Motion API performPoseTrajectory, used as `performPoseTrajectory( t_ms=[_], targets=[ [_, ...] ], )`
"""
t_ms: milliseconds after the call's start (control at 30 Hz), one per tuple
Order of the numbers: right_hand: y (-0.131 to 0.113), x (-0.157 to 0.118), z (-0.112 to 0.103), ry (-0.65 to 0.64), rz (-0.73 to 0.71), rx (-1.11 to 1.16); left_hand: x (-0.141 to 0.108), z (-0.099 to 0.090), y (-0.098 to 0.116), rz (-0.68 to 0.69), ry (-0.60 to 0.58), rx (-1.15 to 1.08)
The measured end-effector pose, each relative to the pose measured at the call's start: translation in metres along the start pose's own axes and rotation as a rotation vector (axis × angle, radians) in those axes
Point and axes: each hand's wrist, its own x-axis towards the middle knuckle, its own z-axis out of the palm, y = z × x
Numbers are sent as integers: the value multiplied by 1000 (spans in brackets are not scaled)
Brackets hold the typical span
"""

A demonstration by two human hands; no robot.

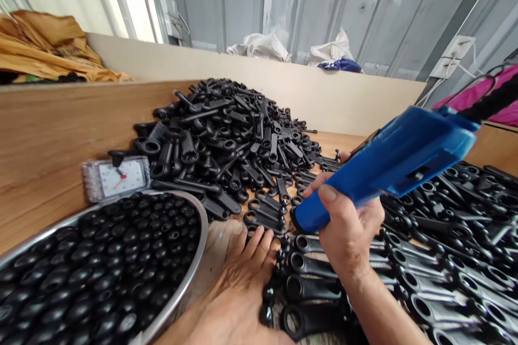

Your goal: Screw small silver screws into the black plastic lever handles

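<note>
My right hand (347, 221) is wrapped round the blue power tool (380, 159) at 3 o'clock, thumb along its side, probably so I can steer the nose, which points down at the top of the nearest row of black handles (315, 287). Whether it touches one, I cannot tell. My left hand (246, 275), at 6 o'clock, lies flat with fingers together beside that row, likely keeping it straight; anything under the palm is hidden. The handles lie side by side at 5 o'clock, ring ends aligned, presumably for easy reach. The bowl (202, 237) of black knobs (121, 259) sits at 8 o'clock, handy for my left; the loose pile (226, 135) is towards 12.
</note>
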Motion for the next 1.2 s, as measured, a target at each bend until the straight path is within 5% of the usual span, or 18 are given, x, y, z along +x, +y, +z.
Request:
performPoseTrajectory(
  t_ms=[167,633,933,1200],
  targets=[
    [-6,2,-1,38,-55,15,-7,-35,16,-86,-153,-54],
    [-28,2,-18,98,41,135,-6,-45,20,-199,-293,77],
    [-36,6,-22,105,113,118,-7,-39,17,-216,-265,60],
    [-32,3,-21,76,80,124,-24,-22,3,-150,-72,5]
  ],
)
